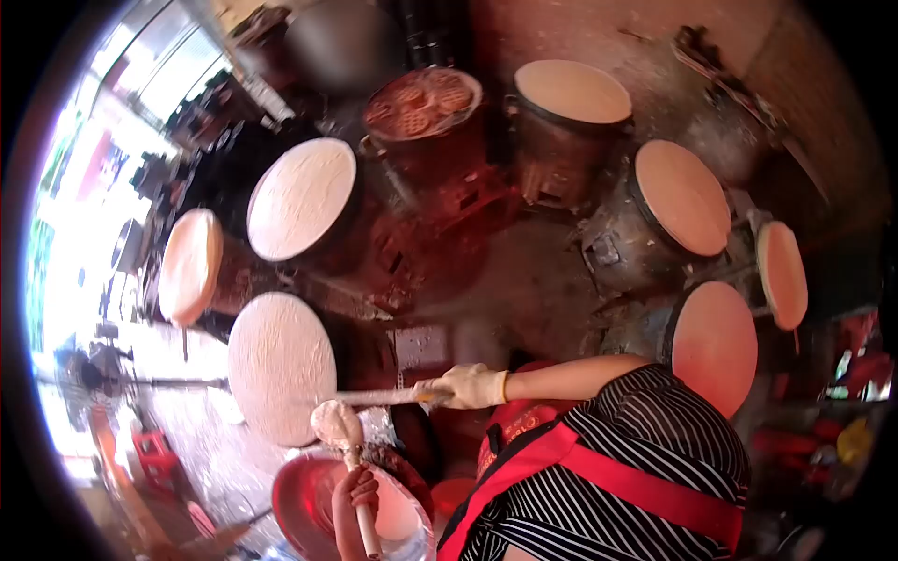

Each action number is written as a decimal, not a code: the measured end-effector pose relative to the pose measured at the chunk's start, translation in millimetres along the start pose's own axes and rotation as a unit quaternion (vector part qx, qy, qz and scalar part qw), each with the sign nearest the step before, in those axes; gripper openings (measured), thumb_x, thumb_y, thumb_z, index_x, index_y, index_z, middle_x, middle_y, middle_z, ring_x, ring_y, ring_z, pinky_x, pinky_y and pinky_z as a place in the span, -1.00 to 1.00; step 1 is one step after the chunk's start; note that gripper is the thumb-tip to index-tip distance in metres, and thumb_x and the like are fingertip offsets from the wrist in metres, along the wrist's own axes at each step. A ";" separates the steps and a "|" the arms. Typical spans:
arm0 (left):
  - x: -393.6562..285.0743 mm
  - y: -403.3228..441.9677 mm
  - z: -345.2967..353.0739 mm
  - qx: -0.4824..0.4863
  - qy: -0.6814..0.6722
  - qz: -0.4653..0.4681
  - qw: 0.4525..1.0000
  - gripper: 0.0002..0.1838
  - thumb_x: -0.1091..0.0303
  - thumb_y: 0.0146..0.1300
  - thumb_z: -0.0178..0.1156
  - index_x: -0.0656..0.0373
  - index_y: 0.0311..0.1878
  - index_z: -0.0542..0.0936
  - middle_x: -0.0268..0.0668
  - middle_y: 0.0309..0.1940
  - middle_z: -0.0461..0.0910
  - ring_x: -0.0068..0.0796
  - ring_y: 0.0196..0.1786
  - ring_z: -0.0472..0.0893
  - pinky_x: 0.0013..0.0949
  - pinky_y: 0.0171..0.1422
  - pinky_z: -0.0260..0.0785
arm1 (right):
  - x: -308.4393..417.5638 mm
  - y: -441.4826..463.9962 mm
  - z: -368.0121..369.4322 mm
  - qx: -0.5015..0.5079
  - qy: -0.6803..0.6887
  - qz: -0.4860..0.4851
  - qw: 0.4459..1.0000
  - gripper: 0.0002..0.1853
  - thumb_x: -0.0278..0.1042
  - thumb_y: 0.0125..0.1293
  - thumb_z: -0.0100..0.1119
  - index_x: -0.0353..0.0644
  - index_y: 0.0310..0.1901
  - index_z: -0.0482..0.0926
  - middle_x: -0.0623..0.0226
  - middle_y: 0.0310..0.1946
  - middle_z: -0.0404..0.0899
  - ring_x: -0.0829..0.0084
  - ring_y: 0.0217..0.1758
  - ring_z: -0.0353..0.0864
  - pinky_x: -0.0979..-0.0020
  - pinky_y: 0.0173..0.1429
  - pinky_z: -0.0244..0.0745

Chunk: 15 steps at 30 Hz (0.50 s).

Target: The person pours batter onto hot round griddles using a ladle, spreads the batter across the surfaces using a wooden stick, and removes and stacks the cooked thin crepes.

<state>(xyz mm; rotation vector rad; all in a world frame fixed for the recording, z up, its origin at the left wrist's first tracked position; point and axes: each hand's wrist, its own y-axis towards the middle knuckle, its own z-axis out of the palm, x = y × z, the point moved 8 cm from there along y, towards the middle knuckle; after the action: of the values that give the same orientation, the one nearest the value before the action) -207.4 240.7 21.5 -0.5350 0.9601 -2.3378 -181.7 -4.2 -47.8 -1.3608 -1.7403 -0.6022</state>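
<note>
My left hand [355, 496], bare, is closed around the handle of a ladle [339, 426] whose bowl is coated with pale batter. It is above a red tub [285, 496] with pale batter [398, 516] inside. My right hand [472, 386], in a whitish glove, grips the yellowish handle end of a long flat spatula [374, 397]. The blade's far end reaches over the lower part of a round griddle [282, 365] covered with pale batter; whether it touches the surface I cannot tell. The ladle's bowl is just below the blade in view.
Several batter-covered round griddles on drum-like stoves form an arc, among them ones at left [304, 198], top [572, 91] and right [716, 346]. One stove top holds browned, patterned pieces [421, 103]. A red stool [155, 458] stands at lower left.
</note>
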 end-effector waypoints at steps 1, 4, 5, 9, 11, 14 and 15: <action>11.2 11.5 16.0 -0.012 -0.029 -0.022 0.999 -0.86 0.44 0.42 -0.18 0.27 -0.26 0.31 -0.42 -0.61 0.18 -0.72 -0.64 0.16 -0.68 -0.69 0.07 | -17.5 -5.6 -23.8 -0.078 0.064 0.018 0.995 -0.51 0.02 0.26 0.07 0.07 0.20 0.42 -0.01 -0.19 0.58 -0.06 -0.16 0.55 0.08 -0.04 0.44; 35.7 43.7 69.0 -0.005 0.041 -0.078 0.996 -0.86 0.44 0.43 -0.18 0.33 -0.18 0.32 -0.38 -0.58 0.20 -0.70 -0.63 0.18 -0.67 -0.68 0.12 | -67.1 -31.9 -109.2 -0.347 0.076 0.076 0.932 -0.57 -0.02 0.25 0.06 -0.15 0.01 0.48 -0.08 -0.27 0.56 -0.08 -0.16 0.54 0.11 -0.09 0.44; 44.7 60.2 84.2 -0.008 0.080 -0.083 0.993 -0.86 0.44 0.42 -0.18 0.34 -0.17 0.32 -0.38 -0.57 0.20 -0.70 -0.62 0.19 -0.67 -0.68 0.12 | -91.4 -44.8 -139.6 -0.334 0.070 0.159 0.926 -0.61 -0.04 0.25 0.05 -0.21 -0.09 0.51 -0.10 -0.27 0.56 -0.09 -0.16 0.54 0.12 -0.10 0.44; 114.0 129.5 170.6 -0.014 0.067 -0.180 0.981 -0.79 0.46 0.41 -0.18 0.44 -0.05 0.32 -0.33 -0.52 0.21 -0.69 -0.61 0.20 -0.67 -0.68 0.13 | -167.1 -106.7 -238.0 -0.353 -0.040 0.258 0.899 -0.73 -0.12 0.25 0.04 -0.19 -0.28 0.45 -0.02 -0.36 0.56 -0.08 -0.26 0.54 0.02 -0.20 0.41; 134.9 176.1 200.1 0.035 0.162 -0.196 0.966 -0.76 0.45 0.41 -0.18 0.46 -0.01 0.31 -0.31 -0.49 0.21 -0.68 -0.60 0.21 -0.68 -0.68 0.13 | -181.9 -146.3 -282.8 -0.433 -0.163 0.227 0.857 -0.77 -0.13 0.26 0.03 -0.13 -0.27 0.46 0.06 -0.44 0.55 -0.01 -0.33 0.55 0.03 -0.26 0.40; 189.1 206.0 261.2 0.026 0.150 -0.225 0.962 -0.70 0.43 0.42 -0.19 0.48 0.08 0.28 -0.30 -0.47 0.21 -0.67 -0.59 0.22 -0.67 -0.68 0.14 | -227.7 -200.7 -339.8 -0.416 -0.118 0.310 0.847 -0.75 -0.13 0.26 0.01 -0.16 -0.31 0.47 0.00 -0.42 0.54 -0.06 -0.27 0.53 0.03 -0.22 0.39; 206.7 206.1 287.3 0.017 0.120 -0.233 0.965 -0.67 0.43 0.42 -0.19 0.49 0.12 0.27 -0.30 -0.47 0.21 -0.67 -0.59 0.22 -0.67 -0.68 0.15 | -244.4 -217.7 -351.8 -0.430 -0.094 0.334 0.833 -0.74 -0.12 0.25 0.02 -0.17 -0.33 0.48 -0.04 -0.43 0.54 -0.08 -0.27 0.53 0.02 -0.22 0.38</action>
<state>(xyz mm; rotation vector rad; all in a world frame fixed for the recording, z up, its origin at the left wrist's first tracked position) -140.8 -157.1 92.8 -0.5137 0.9808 -2.8896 -260.1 -478.0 -34.5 -2.5695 -0.9660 -0.8979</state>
